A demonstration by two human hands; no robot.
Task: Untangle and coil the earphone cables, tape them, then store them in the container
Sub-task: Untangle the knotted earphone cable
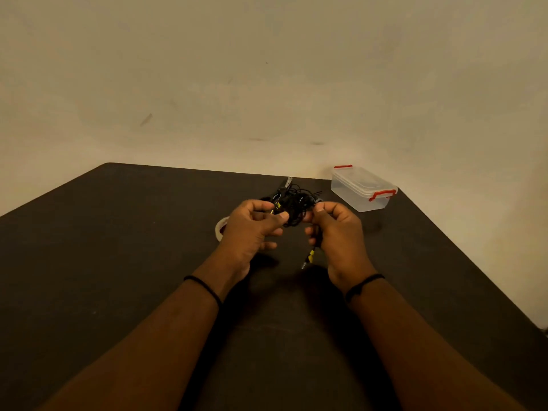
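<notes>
Head view: both forearms reach over the dark matte table [118, 262], left hand [252, 229] and right hand [338, 232] each pinching the black tangle of earphone cables [293, 204] held between them; a yellow-marked plug [310, 256] dangles below the tangle, the clear red-latched container [361, 188] lies right of it, the tape roll [220, 228] left
</notes>
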